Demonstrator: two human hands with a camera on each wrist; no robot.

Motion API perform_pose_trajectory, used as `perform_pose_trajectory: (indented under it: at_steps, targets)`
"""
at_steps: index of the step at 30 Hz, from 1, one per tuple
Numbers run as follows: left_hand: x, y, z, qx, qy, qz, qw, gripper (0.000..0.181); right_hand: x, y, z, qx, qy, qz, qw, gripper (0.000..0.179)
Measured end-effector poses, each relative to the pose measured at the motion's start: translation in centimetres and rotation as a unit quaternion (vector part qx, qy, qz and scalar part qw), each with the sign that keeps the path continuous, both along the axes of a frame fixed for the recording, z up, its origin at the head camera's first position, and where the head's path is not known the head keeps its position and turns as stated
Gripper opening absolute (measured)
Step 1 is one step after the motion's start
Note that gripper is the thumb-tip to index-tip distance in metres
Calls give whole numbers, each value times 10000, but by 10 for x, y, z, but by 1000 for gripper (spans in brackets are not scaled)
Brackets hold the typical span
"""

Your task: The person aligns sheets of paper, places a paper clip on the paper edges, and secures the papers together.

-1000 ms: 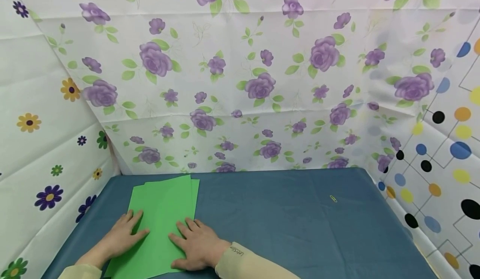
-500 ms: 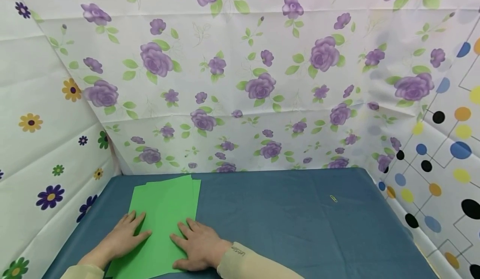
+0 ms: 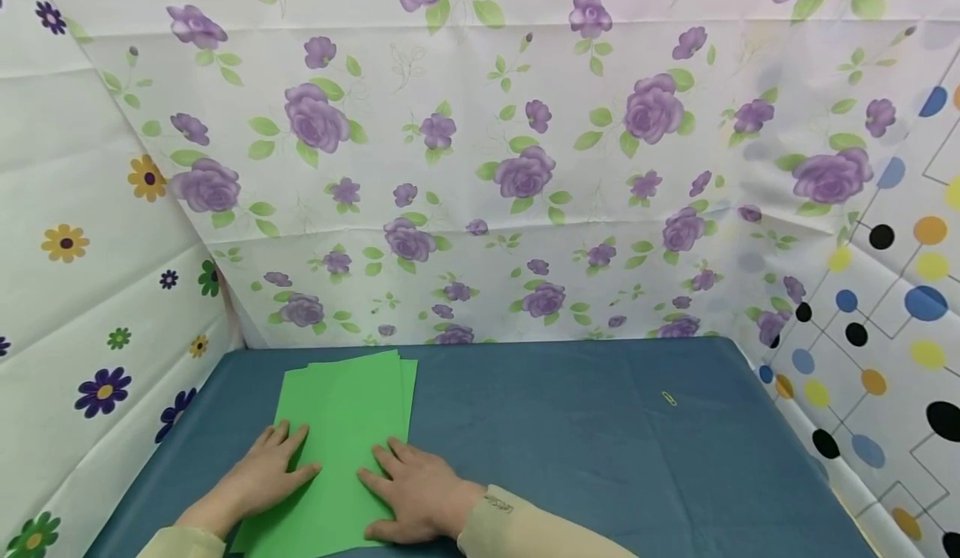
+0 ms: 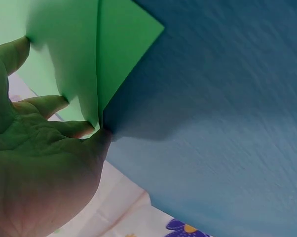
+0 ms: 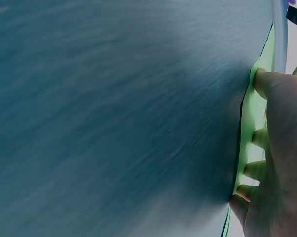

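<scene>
Green paper sheets (image 3: 345,424) lie on the left part of the blue table, overlapping with their edges slightly out of line. My left hand (image 3: 262,475) rests on the left side of the sheets, fingers spread and fairly straight. On the right side, my right hand (image 3: 420,491) presses on the top sheet, its fingers spread near the edge. In the left wrist view, the fingertips touch the paper (image 4: 69,64) along its edge, and a second sheet's corner shows beneath. The right wrist view has the fingers along the green paper's edge (image 5: 249,113).
A small yellow paper clip (image 3: 669,399) lies at the right of the blue tabletop (image 3: 555,441). Flower-patterned cloth (image 3: 480,166) hangs behind, with more patterned cloth on the left and right sides.
Both hands and the green sheets have shifted a little to the right across the table. The hands stay on the paper in much the same pose.
</scene>
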State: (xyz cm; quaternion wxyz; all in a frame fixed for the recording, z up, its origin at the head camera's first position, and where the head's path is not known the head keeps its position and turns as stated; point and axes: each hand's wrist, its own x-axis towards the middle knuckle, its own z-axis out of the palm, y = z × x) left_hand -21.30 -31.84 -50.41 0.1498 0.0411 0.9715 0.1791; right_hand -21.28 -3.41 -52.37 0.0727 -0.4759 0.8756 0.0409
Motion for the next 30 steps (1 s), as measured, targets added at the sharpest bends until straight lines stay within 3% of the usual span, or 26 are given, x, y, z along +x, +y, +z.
perform_pose_trajectory:
  at_steps: [14,30]
  targets:
    - [1,36,2,13,-88,-82,9999,94,1,38,2,-100,6,256,9996,78]
    - [-5,84,1,81,-164,-152,9997,89,0,88,-9,-464,-32,358,9983,78]
